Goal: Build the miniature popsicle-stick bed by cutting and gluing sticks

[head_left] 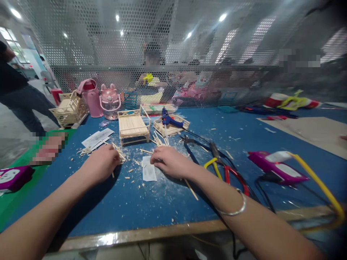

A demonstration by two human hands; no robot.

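My left hand (101,163) rests on the blue table with its fingers curled down beside a small pile of thin wooden sticks (118,151). What lies between its fingertips is hidden. My right hand (172,161) is closed, fingertips down at the right edge of a small white paper slip (149,173); I cannot make out what they grip. A wooden stick (191,190) sticks out below this wrist. Beyond the hands stands a miniature bed-like frame of sticks (134,126). A blue glue gun (171,121) lies on another stick piece (182,126).
Pliers with dark blue handles (191,148), red-handled pliers (235,177) and a purple-and-white device with a yellow bar (279,168) lie right. Pink bottles (93,99), a stick model (71,108) and a perforated metal screen (108,54) stand behind. A person (18,90) stands at left.
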